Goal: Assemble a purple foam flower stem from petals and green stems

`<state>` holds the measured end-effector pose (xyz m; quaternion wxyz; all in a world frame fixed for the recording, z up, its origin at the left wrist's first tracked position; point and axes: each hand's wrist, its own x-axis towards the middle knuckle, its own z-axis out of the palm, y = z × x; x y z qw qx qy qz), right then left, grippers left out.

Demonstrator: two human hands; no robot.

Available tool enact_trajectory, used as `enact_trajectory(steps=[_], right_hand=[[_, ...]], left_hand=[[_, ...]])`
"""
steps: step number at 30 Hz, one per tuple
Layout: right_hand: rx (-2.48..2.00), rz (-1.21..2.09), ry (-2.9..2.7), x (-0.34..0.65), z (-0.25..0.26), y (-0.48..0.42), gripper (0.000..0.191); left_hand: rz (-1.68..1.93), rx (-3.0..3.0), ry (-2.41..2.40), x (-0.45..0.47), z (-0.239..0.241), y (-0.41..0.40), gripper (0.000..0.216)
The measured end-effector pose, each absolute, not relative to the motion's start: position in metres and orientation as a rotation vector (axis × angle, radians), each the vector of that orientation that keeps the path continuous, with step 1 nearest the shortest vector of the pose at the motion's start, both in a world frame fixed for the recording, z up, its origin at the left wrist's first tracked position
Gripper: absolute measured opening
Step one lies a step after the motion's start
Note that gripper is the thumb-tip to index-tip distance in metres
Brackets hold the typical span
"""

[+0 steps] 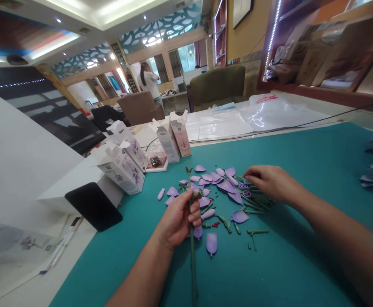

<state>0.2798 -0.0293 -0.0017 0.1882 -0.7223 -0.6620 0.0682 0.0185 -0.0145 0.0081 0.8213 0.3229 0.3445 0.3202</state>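
Fingers (251, 172) of the right hand (271, 182) are curled together over a loose bundle of short green stem pieces (257, 198), and I can't tell if they're actually pinching anything. Fingers (194, 209) of the left hand (176, 219) are clamped around a long green flower stem (193, 268), with its leafy tip poking up past the fist. Honestly, that long stem looks like the main risk: if it swung, it could sweep through the lilac petals (226, 186) scattered right beside it on the teal mat (301, 264) and mess up the whole layout. A loose grip could also let it slip and tip over. The tiny red bits (216, 223) and small purple rings (246, 193) look easiest to lose, since they're so small and lie mixed in with everything else. A careless reach by the right hand could knock those around too. The stem itself looks pretty plain, slim and green, and it runs from the near side of the mat up through the left fist, right at the near-left edge of the petal pile. Over on the far left, the printed boxes (119, 168) stand close to the pile, so a wide swing that way could catch them.
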Motion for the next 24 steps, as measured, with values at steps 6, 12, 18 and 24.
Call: enact_trajectory(steps=[6,12,18,24], right_hand=[[-2.087,0.215,-1.828,0.290,0.010,-0.031,0.024],[-1.826,0.394,-2.037,0.256,0.012,-0.039,0.022],[-1.596,0.412,-2.299,0.221,-0.006,-0.045,0.027],[-1.450,0.307,-2.418,0.196,-0.011,-0.044,0.022]], left_hand=[[0.726,0.724,0.665,0.014,0.010,-0.012,0.032],[0.767,0.680,0.654,0.008,0.014,-0.008,0.032],[0.840,0.608,0.610,-0.004,0.026,-0.003,0.030],[0.870,0.577,0.556,-0.014,0.031,0.002,0.033]])
